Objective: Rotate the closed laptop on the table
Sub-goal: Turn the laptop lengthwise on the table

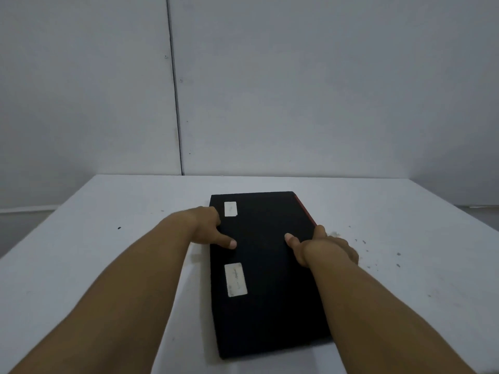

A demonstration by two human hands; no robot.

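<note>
A closed black laptop (266, 276) lies flat on the white table (108, 238), its long side running away from me. Two white stickers sit on its lid near the left edge, and a red strip shows along its far right edge. My left hand (209, 229) grips the laptop's left edge, thumb on the lid and fingers curled around the side. My right hand (322, 248) grips the right edge the same way, thumb resting on top.
A grey panelled wall (297, 90) rises right behind the table's far edge. A few small dark specks lie on the table to the right of the laptop (383, 255). The table's left and right edges slope away toward me.
</note>
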